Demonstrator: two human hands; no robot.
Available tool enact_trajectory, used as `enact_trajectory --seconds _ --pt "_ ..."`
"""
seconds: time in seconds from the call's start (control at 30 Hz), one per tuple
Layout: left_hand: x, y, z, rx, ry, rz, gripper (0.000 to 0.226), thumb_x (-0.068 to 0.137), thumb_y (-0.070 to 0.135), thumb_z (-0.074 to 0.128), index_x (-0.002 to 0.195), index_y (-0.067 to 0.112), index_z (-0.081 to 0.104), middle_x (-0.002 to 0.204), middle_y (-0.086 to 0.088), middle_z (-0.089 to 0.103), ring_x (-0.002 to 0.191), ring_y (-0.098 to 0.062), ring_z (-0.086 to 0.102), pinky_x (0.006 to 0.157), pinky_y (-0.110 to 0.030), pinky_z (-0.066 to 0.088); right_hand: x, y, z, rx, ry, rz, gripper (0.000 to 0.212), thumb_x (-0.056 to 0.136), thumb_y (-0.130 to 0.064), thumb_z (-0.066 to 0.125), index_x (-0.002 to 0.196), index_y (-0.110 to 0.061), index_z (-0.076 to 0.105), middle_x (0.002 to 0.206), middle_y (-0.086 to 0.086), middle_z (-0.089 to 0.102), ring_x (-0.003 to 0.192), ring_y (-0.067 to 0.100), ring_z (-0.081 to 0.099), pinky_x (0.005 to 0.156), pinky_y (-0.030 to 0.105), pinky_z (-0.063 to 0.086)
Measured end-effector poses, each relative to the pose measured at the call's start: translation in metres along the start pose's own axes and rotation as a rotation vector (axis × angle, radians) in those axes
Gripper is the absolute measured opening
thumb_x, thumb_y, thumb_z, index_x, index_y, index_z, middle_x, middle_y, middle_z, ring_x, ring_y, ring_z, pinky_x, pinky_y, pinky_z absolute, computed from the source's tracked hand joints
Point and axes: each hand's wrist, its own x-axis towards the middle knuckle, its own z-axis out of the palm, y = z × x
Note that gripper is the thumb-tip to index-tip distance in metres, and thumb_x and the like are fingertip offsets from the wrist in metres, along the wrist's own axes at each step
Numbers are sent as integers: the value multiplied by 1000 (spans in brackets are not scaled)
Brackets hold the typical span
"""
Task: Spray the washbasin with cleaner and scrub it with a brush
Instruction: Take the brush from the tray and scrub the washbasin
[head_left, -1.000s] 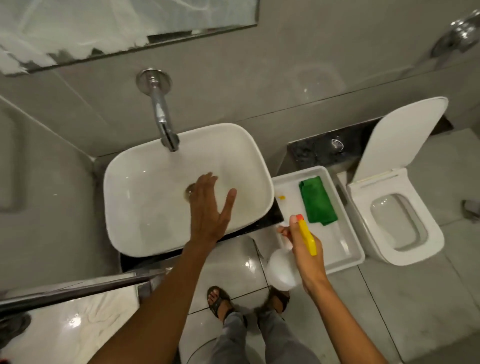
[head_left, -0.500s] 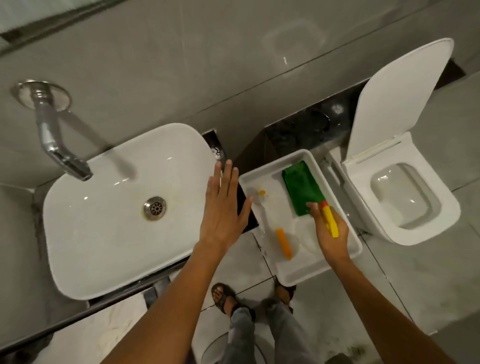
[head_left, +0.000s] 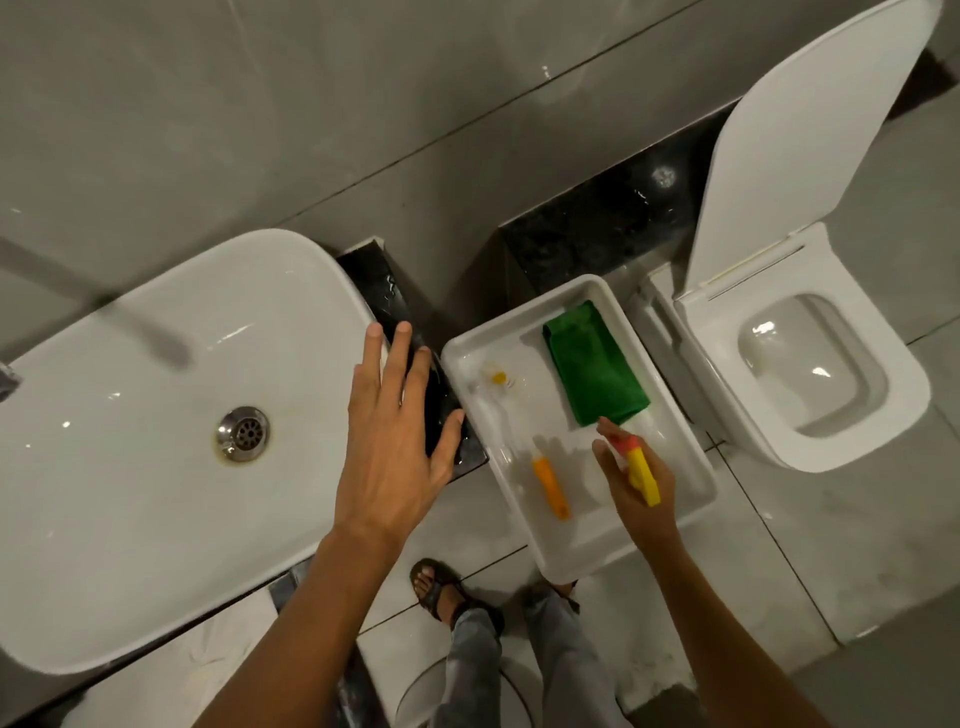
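Note:
The white washbasin (head_left: 130, 467) fills the left, with a metal drain (head_left: 242, 434) in its middle. My left hand (head_left: 392, 441) hovers flat over the basin's right rim, fingers spread, holding nothing. My right hand (head_left: 631, 480) grips the spray bottle by its yellow and red trigger head (head_left: 640, 467), low over a white tray (head_left: 576, 558). The bottle's body is hidden under my hand. In the tray lies a clear brush with an orange handle (head_left: 550, 486) and a folded green cloth (head_left: 595, 364).
An open white toilet (head_left: 800, 364) stands right of the tray, its lid raised against the grey wall. A black stone ledge (head_left: 597, 228) runs behind the tray. The tap's spout shows at the far left edge (head_left: 6, 379). My feet (head_left: 436, 584) stand on pale floor tiles.
The view has swung right and down, from the basin towards the tray. My right hand has carried the spray bottle over and down into the tray. My left hand has left the basin's middle for its right rim.

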Motion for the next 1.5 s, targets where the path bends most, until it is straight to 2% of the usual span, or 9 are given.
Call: enact_trajectory --seconds 0.13,0.27,0.4,0.53,0.6,0.7,0.93,1.23,1.5 --pt "1 2 -2 -7 -5 -1 67 108 45 58 162 6 45 181 -11 20 171 -28 0 132 -59 27 -25 5 -4 39 4 93 34 87 -32 84 115 -16 76 79 -22 68 67 -4 64 71 29 62" --pt "0 5 -6 -36 -18 3 68 108 43 60 162 3 43 181 -12 19 171 -28 -2 134 -55 25 -61 -1 -10 77 214 255 63 83 -26 89 140 -22 62 132 -8 70 122 9 68 103 27 57" --pt "1 9 -11 -33 -42 -24 68 109 45 56 162 4 43 181 -12 18 170 -27 -4 132 -55 29 -120 -23 19 210 377 513 52 72 -52 87 108 -23 62 110 6 71 106 33 72 95 55 61" --pt "1 10 -11 -30 -44 -27 70 111 50 50 164 4 41 181 -12 17 170 -27 -5 133 -56 26 -129 -50 59 42 -99 334 38 92 -52 73 122 -29 66 125 -2 70 121 18 67 103 47 59" --pt "0 9 -10 -31 -36 -13 76 110 56 48 166 6 36 182 -13 16 170 -28 -5 135 -56 21 -99 -48 77 -145 -166 169 55 100 -33 69 150 -16 53 153 5 54 143 20 50 119 41 45" --pt "0 8 -9 -53 -30 3 83 109 61 51 169 9 29 182 -14 13 170 -30 -6 136 -54 15 -49 -50 95 -299 -219 295 69 105 -24 61 164 -6 30 168 14 35 155 30 35 127 41 31" --pt "1 7 -7 -24 -47 -12 86 108 65 48 170 10 25 182 -14 12 170 -32 -5 134 -60 20 -15 -40 96 -416 -272 449 41 106 -13 56 146 -8 51 146 14 52 136 33 54 121 43 41" --pt "0 -2 -1 -14 -60 44 104 100 84 38 174 18 4 183 -12 -2 169 -32 -11 136 -56 3 -59 -86 69 -172 -289 431 34 107 -5 51 140 2 45 129 25 63 113 42 66 95 46 57" --pt "-27 -14 -29 -311 18 29 91 106 73 35 174 20 7 184 -4 0 170 -24 -7 136 -57 2 -106 -184 36 -94 -109 210 23 108 -46 48 118 -25 52 86 -8 68 79 6 69 70 23 51"
